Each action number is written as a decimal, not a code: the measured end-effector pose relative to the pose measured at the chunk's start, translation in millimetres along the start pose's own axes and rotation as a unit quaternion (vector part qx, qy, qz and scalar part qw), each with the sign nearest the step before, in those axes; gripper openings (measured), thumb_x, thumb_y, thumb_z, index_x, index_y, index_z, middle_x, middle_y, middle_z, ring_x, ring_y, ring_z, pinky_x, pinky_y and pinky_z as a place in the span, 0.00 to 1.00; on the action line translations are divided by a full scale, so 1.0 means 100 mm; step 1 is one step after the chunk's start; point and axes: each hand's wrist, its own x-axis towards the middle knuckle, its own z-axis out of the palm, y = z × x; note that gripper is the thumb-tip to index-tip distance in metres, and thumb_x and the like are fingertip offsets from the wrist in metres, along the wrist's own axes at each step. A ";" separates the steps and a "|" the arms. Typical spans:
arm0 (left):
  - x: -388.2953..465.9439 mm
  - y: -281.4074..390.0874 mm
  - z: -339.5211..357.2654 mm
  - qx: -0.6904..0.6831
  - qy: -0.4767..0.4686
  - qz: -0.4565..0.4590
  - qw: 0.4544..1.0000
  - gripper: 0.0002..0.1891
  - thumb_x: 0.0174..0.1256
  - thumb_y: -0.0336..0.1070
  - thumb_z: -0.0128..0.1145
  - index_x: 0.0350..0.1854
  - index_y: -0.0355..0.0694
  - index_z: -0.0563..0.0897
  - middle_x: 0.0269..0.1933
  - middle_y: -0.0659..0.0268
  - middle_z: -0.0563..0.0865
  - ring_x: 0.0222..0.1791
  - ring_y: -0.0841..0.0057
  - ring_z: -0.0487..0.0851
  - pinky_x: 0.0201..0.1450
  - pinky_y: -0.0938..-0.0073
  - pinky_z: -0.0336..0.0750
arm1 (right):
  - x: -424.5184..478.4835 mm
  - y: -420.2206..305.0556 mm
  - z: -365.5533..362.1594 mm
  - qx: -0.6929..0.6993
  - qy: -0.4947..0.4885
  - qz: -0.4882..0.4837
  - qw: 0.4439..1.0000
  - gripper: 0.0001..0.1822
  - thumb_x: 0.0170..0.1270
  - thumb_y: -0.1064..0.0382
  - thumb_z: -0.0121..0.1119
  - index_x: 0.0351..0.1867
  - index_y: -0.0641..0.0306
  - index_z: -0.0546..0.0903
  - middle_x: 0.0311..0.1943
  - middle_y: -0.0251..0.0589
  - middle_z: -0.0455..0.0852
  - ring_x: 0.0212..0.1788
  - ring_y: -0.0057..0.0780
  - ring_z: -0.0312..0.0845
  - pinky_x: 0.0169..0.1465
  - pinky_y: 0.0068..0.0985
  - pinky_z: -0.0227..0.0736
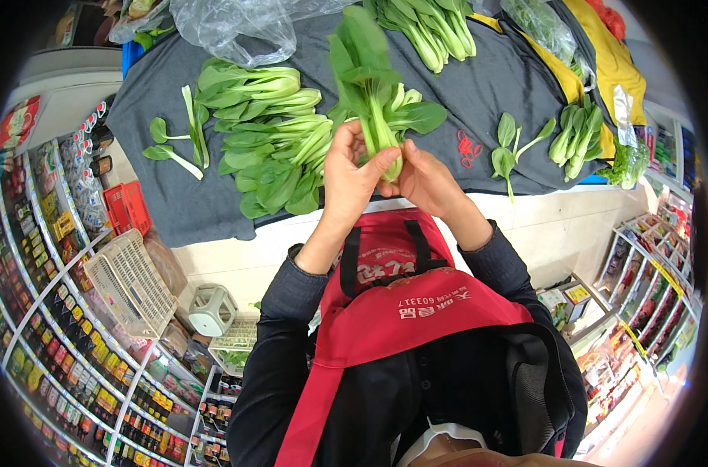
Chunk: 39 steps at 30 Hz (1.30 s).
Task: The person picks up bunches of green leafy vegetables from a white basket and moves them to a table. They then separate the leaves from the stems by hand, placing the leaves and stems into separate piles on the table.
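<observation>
In the head view my left hand (351, 172) grips the stalk of a green bok choy (378, 117), its leaves pointing away from me. My right hand (421, 178) is at the base of the same bok choy, its fingers curled close to the stalk end; whether it grips is unclear. Just left of my hands lies a large pile of bok choy (284, 137) on a dark grey cloth (173, 204). Behind the held one are more bok choy leaves (421, 117). Red rubber bands (468, 149) lie to the right of my hands.
Loose leaves (178, 137) lie at the left and more (512, 153) at the right. Bok choy bunches (577, 137) sit at the right and others (432, 32) at the back, near a clear plastic bag (237, 29). Below left are a stool (212, 309) and a crate (132, 283).
</observation>
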 end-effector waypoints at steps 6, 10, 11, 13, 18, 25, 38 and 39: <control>0.02 0.01 -0.09 0.005 0.062 -0.006 0.998 0.18 0.56 0.30 0.65 0.44 0.34 0.70 0.38 0.65 0.79 0.37 0.82 0.77 0.42 0.81 0.72 | 0.06 0.05 0.19 -0.218 0.104 -0.090 0.966 0.13 0.64 0.65 0.56 0.48 0.67 0.76 0.35 0.34 0.81 0.33 0.20 0.77 0.38 0.18 0.71; 0.10 0.02 -0.30 -0.099 0.030 -0.045 0.994 0.15 0.70 0.44 0.48 0.46 0.35 0.73 0.39 0.68 0.78 0.38 0.84 0.76 0.43 0.82 0.70 | 0.12 0.01 0.19 -0.172 0.084 -0.072 0.979 0.14 0.65 0.63 0.56 0.48 0.69 0.75 0.35 0.37 0.80 0.33 0.22 0.76 0.39 0.19 0.71; 0.09 0.05 -0.34 -0.147 0.016 -0.062 0.987 0.17 0.71 0.47 0.46 0.46 0.35 0.74 0.39 0.69 0.78 0.37 0.85 0.75 0.42 0.83 0.69 | 0.11 0.01 0.22 -0.138 0.077 -0.064 0.985 0.15 0.65 0.62 0.56 0.49 0.69 0.75 0.35 0.37 0.80 0.34 0.22 0.76 0.39 0.19 0.71; 0.08 0.08 -0.41 -0.122 0.000 -0.062 0.991 0.19 0.70 0.49 0.47 0.46 0.35 0.74 0.37 0.70 0.78 0.36 0.85 0.74 0.42 0.83 0.69 | 0.14 0.02 0.22 -0.148 0.064 -0.054 0.985 0.17 0.65 0.60 0.57 0.50 0.70 0.75 0.36 0.37 0.80 0.34 0.22 0.75 0.39 0.19 0.71; -0.06 0.20 -0.49 -0.043 -0.020 -0.057 0.997 0.19 0.66 0.43 0.56 0.51 0.34 0.77 0.41 0.68 0.81 0.42 0.83 0.77 0.47 0.80 0.70 | 0.17 0.08 0.26 -0.099 -0.002 0.008 0.995 0.16 0.68 0.61 0.52 0.51 0.71 0.75 0.38 0.36 0.81 0.35 0.21 0.76 0.43 0.21 0.72; -0.17 0.29 -0.84 0.007 0.015 -0.002 1.000 0.16 0.64 0.36 0.58 0.51 0.33 0.77 0.46 0.65 0.82 0.44 0.81 0.78 0.50 0.77 0.72 | 0.35 0.23 0.30 -0.222 -0.005 0.027 0.975 0.17 0.69 0.59 0.50 0.53 0.68 0.75 0.37 0.35 0.82 0.36 0.19 0.76 0.43 0.18 0.71; -0.37 0.54 -1.18 0.014 0.063 0.028 0.998 0.15 0.60 0.30 0.61 0.48 0.32 0.77 0.43 0.65 0.82 0.41 0.82 0.79 0.45 0.80 0.75 | 0.54 0.42 0.90 -0.452 0.002 -0.083 0.888 0.17 0.52 0.69 0.67 0.43 0.66 0.76 0.32 0.31 0.79 0.29 0.13 0.71 0.33 0.14 0.67; -0.39 0.52 -1.15 0.014 0.069 0.029 0.997 0.15 0.59 0.29 0.62 0.48 0.32 0.77 0.43 0.65 0.82 0.40 0.82 0.79 0.45 0.80 0.75 | 0.54 0.45 0.90 -0.494 0.013 -0.101 0.864 0.17 0.50 0.68 0.69 0.41 0.66 0.76 0.31 0.30 0.78 0.27 0.12 0.70 0.30 0.14 0.67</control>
